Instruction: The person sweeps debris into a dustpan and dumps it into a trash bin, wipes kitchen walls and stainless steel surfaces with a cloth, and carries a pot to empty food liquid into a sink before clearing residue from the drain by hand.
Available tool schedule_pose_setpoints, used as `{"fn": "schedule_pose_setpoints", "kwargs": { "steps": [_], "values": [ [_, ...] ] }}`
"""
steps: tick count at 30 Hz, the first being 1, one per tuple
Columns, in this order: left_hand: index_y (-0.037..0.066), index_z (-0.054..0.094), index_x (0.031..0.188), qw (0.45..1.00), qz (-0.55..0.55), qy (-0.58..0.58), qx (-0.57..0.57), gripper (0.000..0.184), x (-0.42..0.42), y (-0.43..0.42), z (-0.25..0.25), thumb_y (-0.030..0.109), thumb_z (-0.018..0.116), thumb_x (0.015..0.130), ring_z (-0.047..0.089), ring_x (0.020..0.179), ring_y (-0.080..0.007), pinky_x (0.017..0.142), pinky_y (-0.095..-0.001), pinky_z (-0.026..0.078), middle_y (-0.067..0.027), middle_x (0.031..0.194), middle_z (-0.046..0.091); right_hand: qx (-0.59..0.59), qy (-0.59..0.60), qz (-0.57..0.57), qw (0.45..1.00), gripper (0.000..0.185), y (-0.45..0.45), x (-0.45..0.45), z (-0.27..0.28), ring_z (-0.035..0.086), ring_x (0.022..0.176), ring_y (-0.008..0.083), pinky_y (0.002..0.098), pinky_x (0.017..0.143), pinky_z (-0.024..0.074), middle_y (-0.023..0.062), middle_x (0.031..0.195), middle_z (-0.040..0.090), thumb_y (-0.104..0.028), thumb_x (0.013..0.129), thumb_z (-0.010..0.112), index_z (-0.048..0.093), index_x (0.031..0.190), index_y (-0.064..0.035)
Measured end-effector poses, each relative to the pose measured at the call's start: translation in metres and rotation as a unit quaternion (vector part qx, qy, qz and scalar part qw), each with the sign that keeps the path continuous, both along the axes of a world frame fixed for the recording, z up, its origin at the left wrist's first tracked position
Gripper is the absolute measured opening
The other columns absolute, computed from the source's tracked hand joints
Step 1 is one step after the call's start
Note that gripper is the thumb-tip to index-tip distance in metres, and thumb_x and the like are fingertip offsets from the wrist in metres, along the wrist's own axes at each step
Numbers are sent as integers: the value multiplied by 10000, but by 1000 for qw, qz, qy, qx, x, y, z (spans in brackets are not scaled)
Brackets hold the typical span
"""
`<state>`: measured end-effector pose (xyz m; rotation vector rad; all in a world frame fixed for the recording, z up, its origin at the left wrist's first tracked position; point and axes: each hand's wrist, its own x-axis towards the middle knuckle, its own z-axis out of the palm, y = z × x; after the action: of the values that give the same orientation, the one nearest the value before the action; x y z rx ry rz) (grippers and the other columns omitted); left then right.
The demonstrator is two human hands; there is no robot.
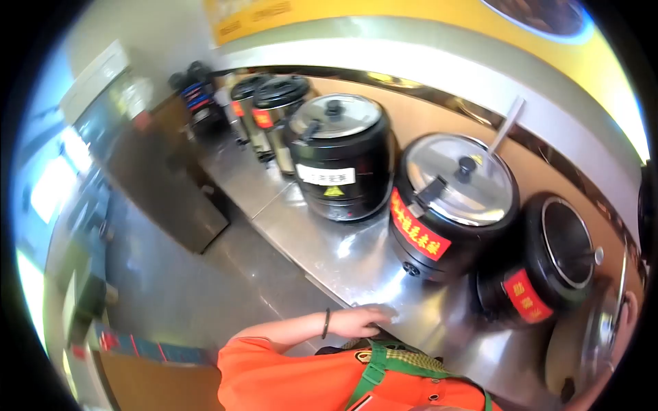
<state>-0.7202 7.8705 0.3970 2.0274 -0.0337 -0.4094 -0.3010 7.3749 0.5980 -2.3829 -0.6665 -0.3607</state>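
Observation:
My left hand [363, 320] rests at the front edge of the steel counter [343, 257], palm down with fingers stretched out and a dark band on the wrist. At the far right, my right hand [625, 316] grips the rim of a pot lid [600, 335], which is tilted up on its side; the image edge blurs it and partly hides the fingers. Beside the lid stands an uncovered black soup warmer [510, 291] with a red label and a utensil handle sticking out. Left of it is a black soup warmer [445, 236] with its steel lid [459, 178] on.
Another lidded black warmer [339, 181] with a white label stands further left, then insulated dispensers [279, 113] at the counter's far end. A utensil handle [507, 123] rises behind the middle warmer. Across the tiled floor [253, 294] stands a steel cabinet [161, 178].

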Motion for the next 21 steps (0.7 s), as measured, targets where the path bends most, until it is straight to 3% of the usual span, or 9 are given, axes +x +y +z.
{"fn": "schedule_pose_setpoints", "kwargs": {
  "steps": [2, 5, 6, 8, 9, 11, 14, 17, 21],
  "values": [
    [48, 498, 1151, 996, 10, -85, -26, 347, 40, 8, -1, 177, 517, 829, 514, 999, -321, 876, -381, 404, -145, 1127, 525, 14, 49, -77, 996, 274, -9, -63, -14, 524, 944, 157, 262, 807, 421, 68, 1063, 541, -77, 878, 431, 522, 1126, -5],
    [32, 546, 1089, 992, -16, -96, -83, 279, 122, 6, 12, 140, 511, 835, 541, 971, -287, 846, -353, 419, -142, 1063, 563, 60, 224, -229, 945, 210, 40, -127, -22, 517, 767, 108, 234, 693, 428, 13, 871, 562, -61, 803, 486, 562, 993, -15],
    [16, 551, 1069, 983, -20, -165, -72, 264, 148, 0, 8, 133, 507, 836, 555, 949, -281, 835, -339, 427, -138, 1044, 574, 65, 232, -231, 942, 177, 14, -136, -52, 526, 768, 106, 228, 683, 433, 18, 851, 565, -46, 782, 505, 570, 942, -7],
    [2, 552, 1066, 981, -15, -176, -78, 259, 195, -17, 24, 93, 518, 825, 561, 954, -239, 832, -320, 430, -126, 1027, 583, 3, 229, -214, 950, 165, 11, -137, -89, 542, 785, 109, 247, 708, 443, 26, 847, 571, -16, 753, 521, 581, 906, 5],
    [-4, 541, 1086, 974, 4, -177, -138, 273, 218, -33, 31, 69, 518, 824, 554, 971, -219, 843, -311, 427, -117, 1043, 576, 36, 275, -244, 929, 160, -6, -142, -114, 561, 778, 141, 264, 717, 447, 62, 836, 588, -35, 737, 550, 586, 887, 7],
    [-21, 473, 1178, 951, 70, -190, -233, 352, 257, -62, 44, 8, 504, 829, 515, 1034, -175, 889, -298, 408, -99, 1122, 531, -57, 269, -215, 937, 209, -14, -127, -154, 581, 772, 240, 306, 725, 449, 144, 823, 594, -94, 711, 596, 597, 904, -16],
    [-22, 364, 1270, 925, 151, -206, -283, 438, 324, -96, 57, 8, 483, 849, 457, 1109, -178, 939, -297, 364, -106, 1207, 468, -124, 246, -195, 941, 239, -19, -97, -210, 541, 862, 342, 370, 774, 440, 181, 912, 556, -144, 703, 617, 611, 924, -52],
    [-12, 404, 1241, 908, 233, -263, -229, 417, 375, -110, 74, 35, 516, 842, 483, 970, -138, 865, -266, 409, -93, 1169, 477, -144, 241, -136, 950, 257, -18, -62, -249, 526, 873, 351, 394, 765, 442, 177, 937, 518, -158, 701, 623, 605, 945, -83],
    [-37, 401, 1232, 939, 262, -203, -88, 438, 406, -112, 86, 53, 540, 827, 509, 785, -114, 669, -233, 456, -110, 1103, 505, -155, 230, -45, 960, 282, -26, -21, -284, 532, 859, 352, 393, 748, 452, 176, 952, 505, -149, 690, 625, 599, 967, -103]
  ]
}}
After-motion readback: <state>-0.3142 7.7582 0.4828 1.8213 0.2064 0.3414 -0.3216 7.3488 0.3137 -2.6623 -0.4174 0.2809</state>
